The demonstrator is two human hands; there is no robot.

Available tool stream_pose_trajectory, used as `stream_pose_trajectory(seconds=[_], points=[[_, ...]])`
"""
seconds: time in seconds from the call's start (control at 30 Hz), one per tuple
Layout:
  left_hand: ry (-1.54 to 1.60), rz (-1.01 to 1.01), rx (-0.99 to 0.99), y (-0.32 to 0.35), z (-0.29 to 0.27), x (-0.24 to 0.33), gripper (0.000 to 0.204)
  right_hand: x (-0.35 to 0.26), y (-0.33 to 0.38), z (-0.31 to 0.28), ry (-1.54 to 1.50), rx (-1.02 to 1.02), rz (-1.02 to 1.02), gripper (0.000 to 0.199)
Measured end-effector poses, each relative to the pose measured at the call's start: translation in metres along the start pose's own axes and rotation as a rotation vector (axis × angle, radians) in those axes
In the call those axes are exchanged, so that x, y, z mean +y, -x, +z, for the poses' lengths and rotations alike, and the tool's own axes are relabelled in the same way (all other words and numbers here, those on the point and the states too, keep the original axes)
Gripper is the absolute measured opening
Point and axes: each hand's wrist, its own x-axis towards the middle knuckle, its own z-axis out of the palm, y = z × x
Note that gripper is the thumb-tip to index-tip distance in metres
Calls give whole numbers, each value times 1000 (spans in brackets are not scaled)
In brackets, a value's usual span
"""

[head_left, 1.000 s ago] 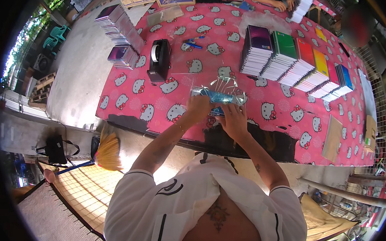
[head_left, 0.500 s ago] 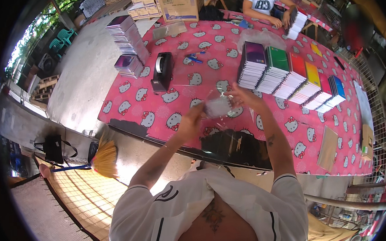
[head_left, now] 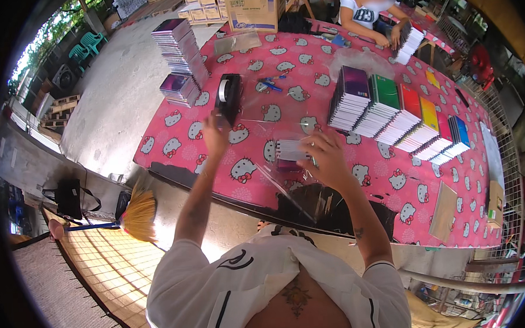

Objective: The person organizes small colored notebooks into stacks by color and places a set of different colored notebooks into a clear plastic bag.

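Observation:
My left hand (head_left: pixel 215 134) is at the front end of a black tape dispenser (head_left: pixel 230 100). Its fingers are smeared by motion, so whether they pinch any tape is unclear. My right hand (head_left: pixel 325 155) grips a small bundle of spiral notebooks (head_left: pixel 288 153) on the table, fingers curled over its right side. White page edges and a dark purple cover show beside the fingers. Clear plastic film (head_left: pixel 284 189) trails from the bundle toward the table's near edge.
Rows of notebooks in several colours (head_left: pixel 383 92) stand right of centre; purple notebooks (head_left: pixel 176 52) are stacked far left. Blue pens (head_left: pixel 270 85) lie beyond the bundle. Across the pink patterned table (head_left: pixel 180 118), a person (head_left: pixel 366 15) handles more notebooks. A brown board (head_left: pixel 444 212) lies at right.
My left hand has left the bundle and moved left and away from me to the tape dispenser. The bundle, held up between both hands before, now rests on the table under my right hand.

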Motion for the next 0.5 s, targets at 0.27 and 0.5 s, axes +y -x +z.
stream_pose_trajectory(seconds=[0.27, 0.5], points=[[592, -651, -553, -87, -21, -58, 31, -57, -41, 2, 18, 10, 49, 34], [755, -649, -204, -25, -12, -82, 17, -73, -55, 35, 31, 0, 179, 39]])
